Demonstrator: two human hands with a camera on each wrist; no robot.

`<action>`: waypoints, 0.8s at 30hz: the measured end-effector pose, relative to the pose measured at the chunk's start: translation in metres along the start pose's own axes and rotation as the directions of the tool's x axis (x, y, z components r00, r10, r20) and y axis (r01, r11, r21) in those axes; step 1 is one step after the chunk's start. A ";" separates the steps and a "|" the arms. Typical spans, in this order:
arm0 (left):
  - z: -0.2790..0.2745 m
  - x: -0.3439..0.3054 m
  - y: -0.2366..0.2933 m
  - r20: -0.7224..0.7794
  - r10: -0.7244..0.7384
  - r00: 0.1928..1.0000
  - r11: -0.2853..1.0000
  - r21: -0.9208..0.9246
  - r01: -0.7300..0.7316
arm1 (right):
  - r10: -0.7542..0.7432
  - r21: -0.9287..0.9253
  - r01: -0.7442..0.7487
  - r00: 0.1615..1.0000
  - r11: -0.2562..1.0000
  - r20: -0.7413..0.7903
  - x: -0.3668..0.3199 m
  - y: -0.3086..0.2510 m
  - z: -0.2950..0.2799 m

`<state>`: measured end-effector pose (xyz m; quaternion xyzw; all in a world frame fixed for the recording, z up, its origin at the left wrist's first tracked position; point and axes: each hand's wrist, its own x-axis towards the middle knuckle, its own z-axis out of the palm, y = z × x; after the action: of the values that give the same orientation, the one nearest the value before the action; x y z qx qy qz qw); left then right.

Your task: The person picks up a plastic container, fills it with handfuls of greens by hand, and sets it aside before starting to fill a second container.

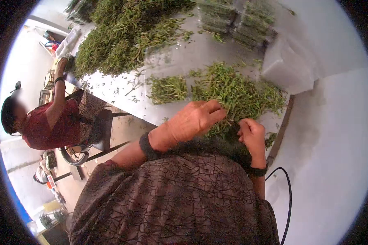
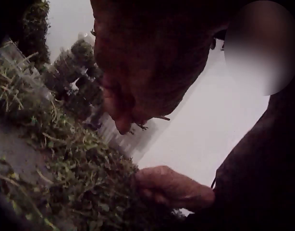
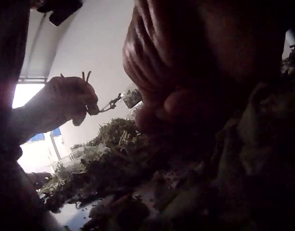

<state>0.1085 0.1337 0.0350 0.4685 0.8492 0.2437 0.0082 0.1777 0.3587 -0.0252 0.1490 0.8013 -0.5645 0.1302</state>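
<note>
A loose heap of green sprigs lies on the white table in front of the person. Over its near left edge is the left hand, which pinches a few thin sprigs; their stems poke out past its fingertips in the right wrist view. The right hand is at the heap's near right edge, its fingers curled against the leaves in the left wrist view; whether it grips any is hidden. Left of the heap, a clear plastic tray holds more sprigs.
A far larger green pile covers the table's back left. Filled clear boxes are stacked at the back, beside a stack of empty clear containers. A person in a red top sits at the left. A wall rises at the right.
</note>
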 end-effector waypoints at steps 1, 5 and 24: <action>-0.010 0.000 0.000 -0.032 -0.029 0.999 0.998 -0.063 0.027 | 0.018 -0.006 -0.018 1.000 1.000 -0.025 -0.002 -0.006 0.001; -0.050 -0.008 -0.003 -0.211 -0.205 0.956 0.972 -0.162 0.173 | 0.039 -0.025 -0.040 0.999 0.999 -0.038 -0.001 -0.004 0.001; -0.073 -0.059 -0.056 -0.303 -0.440 0.845 0.874 0.073 0.481 | 0.115 0.066 -0.113 0.993 0.991 -0.032 -0.001 -0.009 0.001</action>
<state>0.0797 0.0319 0.0635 0.2110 0.9450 0.2347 -0.0863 0.1756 0.3546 -0.0174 0.2087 0.7753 -0.5786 0.1432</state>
